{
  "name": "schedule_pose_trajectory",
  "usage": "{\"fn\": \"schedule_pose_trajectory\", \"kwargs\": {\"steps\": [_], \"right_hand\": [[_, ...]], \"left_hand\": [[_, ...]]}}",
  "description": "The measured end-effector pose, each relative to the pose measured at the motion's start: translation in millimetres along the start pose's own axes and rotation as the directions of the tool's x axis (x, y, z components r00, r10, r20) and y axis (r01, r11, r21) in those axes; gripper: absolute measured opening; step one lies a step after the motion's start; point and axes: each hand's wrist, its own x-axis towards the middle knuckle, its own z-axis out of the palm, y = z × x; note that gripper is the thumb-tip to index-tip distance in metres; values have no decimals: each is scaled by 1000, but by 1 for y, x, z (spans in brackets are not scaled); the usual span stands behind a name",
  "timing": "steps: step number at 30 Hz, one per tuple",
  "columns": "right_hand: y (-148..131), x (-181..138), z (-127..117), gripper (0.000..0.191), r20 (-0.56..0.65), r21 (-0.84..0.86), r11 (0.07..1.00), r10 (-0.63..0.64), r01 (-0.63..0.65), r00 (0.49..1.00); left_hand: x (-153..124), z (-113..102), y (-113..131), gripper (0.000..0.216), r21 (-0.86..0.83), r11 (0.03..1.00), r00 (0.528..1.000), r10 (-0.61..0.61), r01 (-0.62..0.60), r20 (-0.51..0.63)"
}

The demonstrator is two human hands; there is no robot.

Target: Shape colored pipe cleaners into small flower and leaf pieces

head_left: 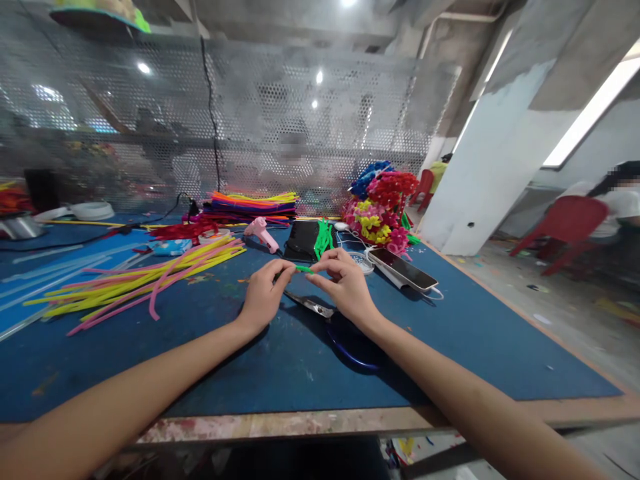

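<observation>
Green stem (304, 269), a short piece, sits at the centre of the clock, held above the bench (480, 333) between two hands. The left grip (264, 293) pinches its nine o'clock end between thumb and fingers; the right grip (347, 287) pinches its three o'clock end, fingertips pressed together.

Scissors (311, 305) lie at about half past five, just nearer the body than the stem, their tips close by the left grip; the right forearm passes over part of their blue handles, which cannot be made out fully. At twelve is a black pad (301, 240), and at one o'clock a bunch of green strands (325, 239), lying close behind the right grip. A pink glue gun (261, 233) is near at ten o'clock. Yellow and pink stems (150, 283) spread out at nine, with clear sticks (55, 273) farther out the same way. Red stems (183, 231) and a blue packet (171, 247) are heaped at ten; a bright stack (250, 210) lies at eleven.

Three o'clock has a phone (404, 268) with a white cord, and a round white dish (364, 263) between it and the right grip. Flowers (383, 207) in blue, red, yellow and pink crowd two o'clock. Behind everything, a perforated screen (320, 113) closes off twelve.
</observation>
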Motion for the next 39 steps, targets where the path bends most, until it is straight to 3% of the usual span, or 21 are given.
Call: {"fn": "schedule_pose_trajectory", "kwargs": {"steps": [6, 12, 16, 20, 24, 33, 39], "right_hand": [[-2, 4, -6, 10, -2, -37, 999, 15, -15, 1000], [1, 1, -8, 9, 62, -146, 985, -83, 91, 995], [2, -3, -4, 11, 95, -168, 976, -121, 136, 988], [2, -6, 1, 12, 104, -178, 972, -135, 152, 985], [6, -7, 4, 8, 78, -264, 943, -187, 201, 979], [4, -9, 7, 16, 173, -391, 867, -259, 308, 950], [4, -8, 8, 15, 208, -346, 914, -146, 212, 967]], "left_hand": [[1, 1, -2, 22, 0, 1000, 1000, -10, 10, 9], [-1, 1, -3, 22, 88, 996, 999, 9, -12, 34], [-1, -4, -1, 19, 225, 955, 981, 177, -192, 83], [0, -8, 1, 17, 222, 914, 939, 316, -339, 135], [1, -6, 2, 14, 187, 950, 964, 229, -252, 139], [-2, 2, -1, 14, 126, 986, 987, 88, -105, 132], [-2, 3, -3, 13, 117, 985, 980, 104, -125, 170]]}}
